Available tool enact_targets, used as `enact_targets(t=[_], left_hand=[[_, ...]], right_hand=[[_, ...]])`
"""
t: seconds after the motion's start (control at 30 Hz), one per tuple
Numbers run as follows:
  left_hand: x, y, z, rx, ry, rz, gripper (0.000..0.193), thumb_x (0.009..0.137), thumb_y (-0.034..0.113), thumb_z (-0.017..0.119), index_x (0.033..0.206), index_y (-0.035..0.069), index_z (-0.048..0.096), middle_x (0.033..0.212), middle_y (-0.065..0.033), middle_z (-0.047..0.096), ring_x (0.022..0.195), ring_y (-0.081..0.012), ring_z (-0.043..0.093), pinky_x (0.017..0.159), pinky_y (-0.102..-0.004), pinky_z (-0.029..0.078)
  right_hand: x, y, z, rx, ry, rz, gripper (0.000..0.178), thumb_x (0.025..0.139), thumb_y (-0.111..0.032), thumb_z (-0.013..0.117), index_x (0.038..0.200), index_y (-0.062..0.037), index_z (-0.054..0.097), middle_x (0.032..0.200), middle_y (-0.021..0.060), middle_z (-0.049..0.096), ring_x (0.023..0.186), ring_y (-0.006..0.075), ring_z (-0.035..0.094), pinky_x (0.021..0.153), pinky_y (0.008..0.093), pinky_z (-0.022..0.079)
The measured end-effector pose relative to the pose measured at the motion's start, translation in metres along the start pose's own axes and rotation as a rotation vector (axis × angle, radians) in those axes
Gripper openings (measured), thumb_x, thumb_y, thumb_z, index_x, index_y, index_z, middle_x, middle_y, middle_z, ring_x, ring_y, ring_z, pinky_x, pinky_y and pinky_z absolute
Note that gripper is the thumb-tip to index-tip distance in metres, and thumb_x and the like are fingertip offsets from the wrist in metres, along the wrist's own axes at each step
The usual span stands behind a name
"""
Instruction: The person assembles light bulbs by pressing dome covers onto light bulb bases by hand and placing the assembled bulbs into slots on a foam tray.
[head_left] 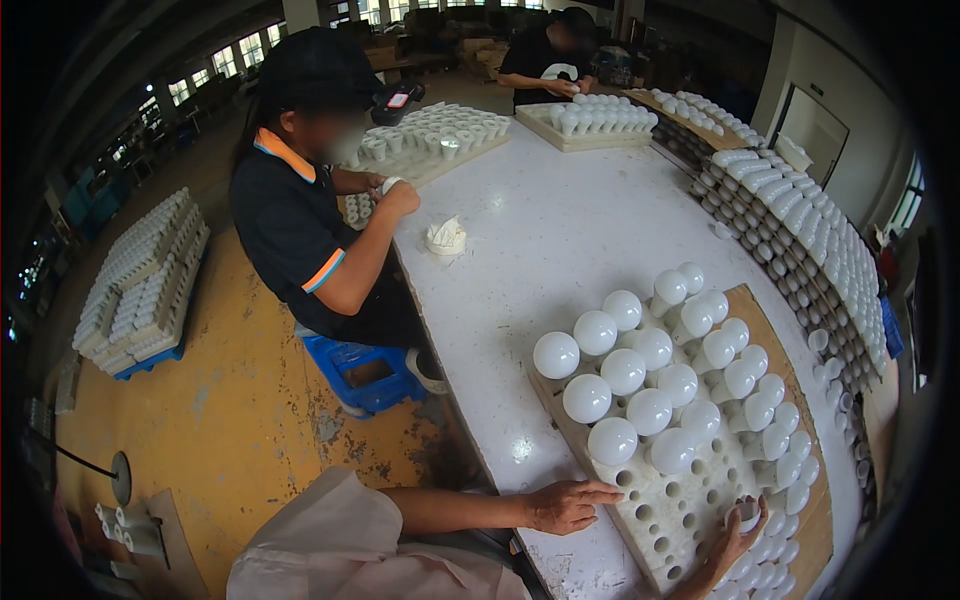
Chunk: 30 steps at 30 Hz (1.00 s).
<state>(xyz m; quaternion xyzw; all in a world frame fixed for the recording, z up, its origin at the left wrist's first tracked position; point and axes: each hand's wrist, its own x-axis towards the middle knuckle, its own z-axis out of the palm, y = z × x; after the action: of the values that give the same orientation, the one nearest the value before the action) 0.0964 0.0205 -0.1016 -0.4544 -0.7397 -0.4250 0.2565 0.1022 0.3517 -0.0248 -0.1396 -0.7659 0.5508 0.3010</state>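
My left hand [566, 507] hovers at the left edge of a pale tray with round holes [655, 520]; its index finger is stretched out, the other fingers loosely bent, and nothing shows in it. At the tray's near right side my right hand [735, 545] has its fingers wrapped round a white light bulb [741, 518], whose darker end faces up. Rows of round white bulbs [649, 411] stand upright in the tray's far half, while the near half shows bare holes. More white bulbs [776, 441] stand close together along the tray's right side, on brown cardboard [818, 510].
Across the table [480, 300] at left, a seated person [320, 200] handles a small white part beside a crumpled white cloth [446, 236]. Another person [548, 60] works at the far end behind a bulb tray [585, 135]. Stacked bulbs [800, 220] line the right side.
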Motion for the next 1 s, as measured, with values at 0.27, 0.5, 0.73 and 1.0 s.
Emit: enact_targets(t=[0.27, 0.5, 0.73, 1.0], left_hand=[[0.002, 0.002, -0.002, -0.024, 0.005, -0.02, 0.013, 0.072, 0.002, 0.066, 0.062, -0.003, 0.059, 0.128, -0.0164, 0.056, 0.122, -0.0284, 0.051, 0.092, -0.035, 0.049], [0.004, 0.003, -0.004, -0.001, 0.009, -0.003, 0.013, 0.072, 0.001, 0.066, 0.061, -0.003, 0.058, 0.127, -0.0175, 0.056, 0.121, -0.0288, 0.051, 0.093, -0.0341, 0.049], [0.002, 0.002, -0.002, 0.013, 0.022, 0.003, 0.013, 0.072, 0.002, 0.065, 0.062, -0.003, 0.058, 0.128, -0.017, 0.055, 0.122, -0.0285, 0.05, 0.093, -0.0338, 0.049], [0.002, 0.003, -0.004, -0.013, 0.009, -0.024, 0.012, 0.073, 0.001, 0.065, 0.062, -0.003, 0.06, 0.129, -0.0152, 0.055, 0.123, -0.0274, 0.05, 0.092, -0.0341, 0.049]], right_hand=[[0.0, 0.0, 0.001, -0.035, 0.013, -0.002, 0.056, 0.081, -0.017, 0.063, 0.134, -0.0109, 0.046, 0.115, 0.0111, 0.056, 0.099, 0.0226, 0.054, 0.079, 0.0312, 0.045], [0.002, 0.003, -0.001, 0.003, 0.005, 0.019, 0.055, 0.081, -0.015, 0.061, 0.134, -0.0117, 0.045, 0.117, 0.0096, 0.056, 0.096, 0.0202, 0.055, 0.068, 0.0275, 0.045], [0.0, 0.001, -0.001, 0.026, -0.019, 0.017, 0.054, 0.082, -0.012, 0.06, 0.134, -0.0104, 0.046, 0.118, 0.0116, 0.055, 0.106, 0.0241, 0.052, 0.089, 0.0335, 0.043], [0.001, 0.004, -0.002, 0.019, -0.02, 0.019, 0.054, 0.082, -0.012, 0.06, 0.134, -0.0102, 0.045, 0.116, 0.0106, 0.055, 0.101, 0.022, 0.053, 0.084, 0.0316, 0.044]])
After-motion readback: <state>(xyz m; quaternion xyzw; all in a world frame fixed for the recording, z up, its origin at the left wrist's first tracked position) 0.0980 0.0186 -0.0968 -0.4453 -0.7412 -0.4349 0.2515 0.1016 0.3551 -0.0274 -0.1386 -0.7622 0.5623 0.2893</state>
